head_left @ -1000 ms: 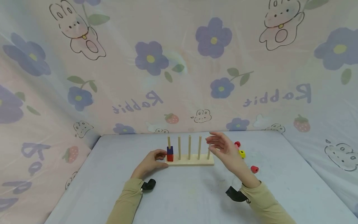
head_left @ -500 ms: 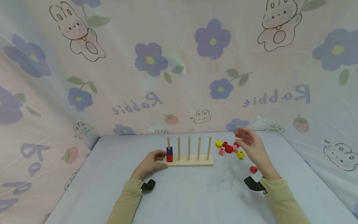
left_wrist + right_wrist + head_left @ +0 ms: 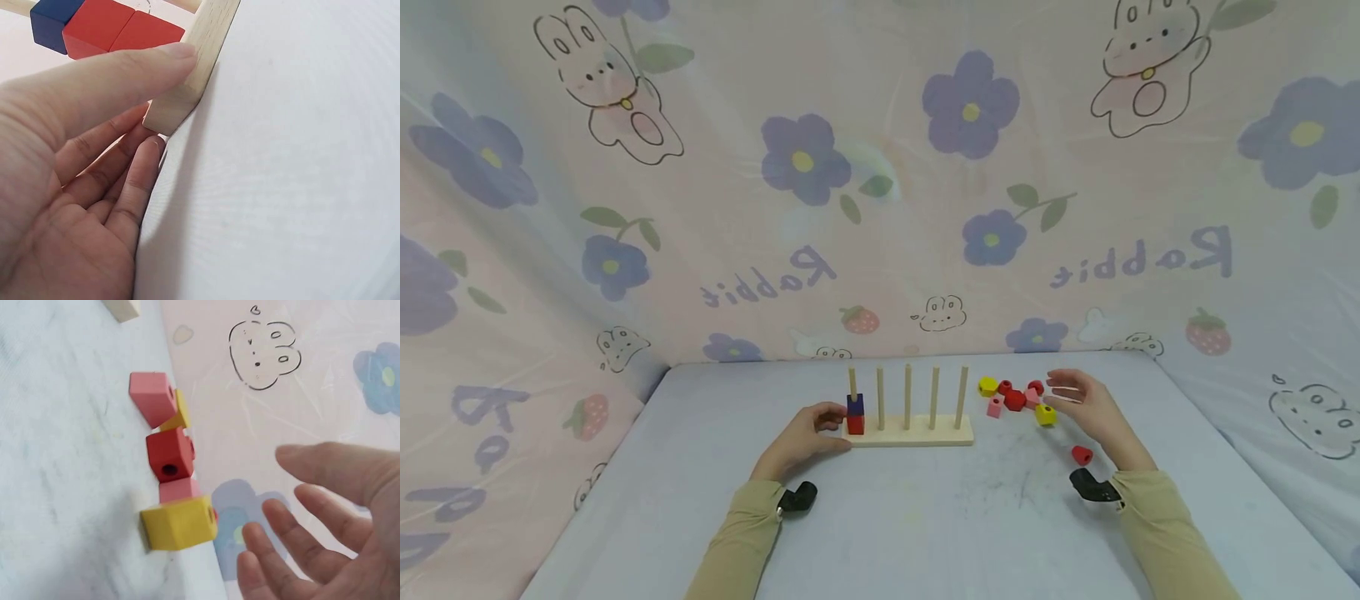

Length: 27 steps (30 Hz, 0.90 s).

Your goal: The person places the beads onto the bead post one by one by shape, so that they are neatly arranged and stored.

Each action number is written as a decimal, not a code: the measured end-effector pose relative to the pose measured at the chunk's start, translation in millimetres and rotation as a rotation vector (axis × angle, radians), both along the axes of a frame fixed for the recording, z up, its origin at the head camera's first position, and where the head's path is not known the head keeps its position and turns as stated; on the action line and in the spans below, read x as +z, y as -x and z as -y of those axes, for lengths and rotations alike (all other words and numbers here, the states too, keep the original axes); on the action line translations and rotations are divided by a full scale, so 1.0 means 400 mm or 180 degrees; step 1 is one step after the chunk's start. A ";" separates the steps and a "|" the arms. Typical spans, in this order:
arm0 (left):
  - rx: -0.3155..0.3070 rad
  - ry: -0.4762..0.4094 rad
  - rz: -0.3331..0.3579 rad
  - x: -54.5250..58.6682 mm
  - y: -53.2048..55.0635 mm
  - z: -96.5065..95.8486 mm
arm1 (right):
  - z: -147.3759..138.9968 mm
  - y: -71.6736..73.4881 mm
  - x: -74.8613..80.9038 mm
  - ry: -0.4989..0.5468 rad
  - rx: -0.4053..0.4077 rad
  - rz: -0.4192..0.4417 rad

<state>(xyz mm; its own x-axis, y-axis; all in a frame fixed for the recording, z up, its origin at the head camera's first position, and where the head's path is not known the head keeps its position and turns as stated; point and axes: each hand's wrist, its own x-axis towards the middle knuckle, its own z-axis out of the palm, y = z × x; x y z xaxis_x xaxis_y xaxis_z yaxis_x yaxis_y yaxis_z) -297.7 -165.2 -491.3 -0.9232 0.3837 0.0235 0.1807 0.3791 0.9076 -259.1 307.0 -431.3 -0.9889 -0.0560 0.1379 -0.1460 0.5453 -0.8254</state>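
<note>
A wooden peg stand (image 3: 921,433) with upright pegs lies across the table. My left hand (image 3: 802,435) holds its left end, the thumb (image 3: 172,59) along one side of the base and the other fingers at the opposite side. On the leftmost peg are two red cubes (image 3: 100,28) with a blue cube (image 3: 53,22) on top; the other pegs are bare. My right hand (image 3: 1092,408) hovers with relaxed, spread fingers and nothing in them, just right of a cluster of beads. Nearest it is a yellow bead (image 3: 181,524), with a red bead (image 3: 170,453) and a pink bead (image 3: 152,394) beyond.
The cluster also has a yellow six-sided bead (image 3: 988,386) at its left. One red bead (image 3: 1082,455) lies apart, nearer the right wrist. A printed cloth (image 3: 880,208) hangs behind the white tabletop (image 3: 895,517).
My right hand has moved right, away from the rightmost peg, then lowered beside the beads, uncovering most of them. My left hand stays at the stand's end.
</note>
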 end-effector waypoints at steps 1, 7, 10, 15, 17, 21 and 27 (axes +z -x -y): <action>-0.0005 -0.0006 -0.0010 0.001 0.000 -0.001 | -0.004 0.003 -0.006 -0.0026 0.0023 0.0050; -0.0034 0.0005 -0.0039 -0.001 0.004 -0.002 | -0.016 0.011 -0.038 -0.0093 0.0176 0.0424; -0.0034 0.0024 -0.0024 -0.004 0.003 -0.001 | -0.015 0.009 -0.049 -0.0152 0.0221 0.0584; -0.0052 0.0006 -0.0033 -0.004 0.004 0.000 | -0.009 0.007 -0.055 -0.0190 0.0190 0.0634; -0.0057 -0.0031 -0.0037 -0.003 0.006 0.000 | -0.008 0.007 -0.057 -0.0243 0.0206 0.0572; -0.0066 -0.0087 -0.0047 -0.002 0.007 0.000 | -0.005 0.008 -0.062 -0.0343 0.0192 0.0501; -0.0060 -0.0080 -0.0044 -0.003 0.004 0.001 | -0.005 0.014 -0.071 -0.0392 0.0165 0.0477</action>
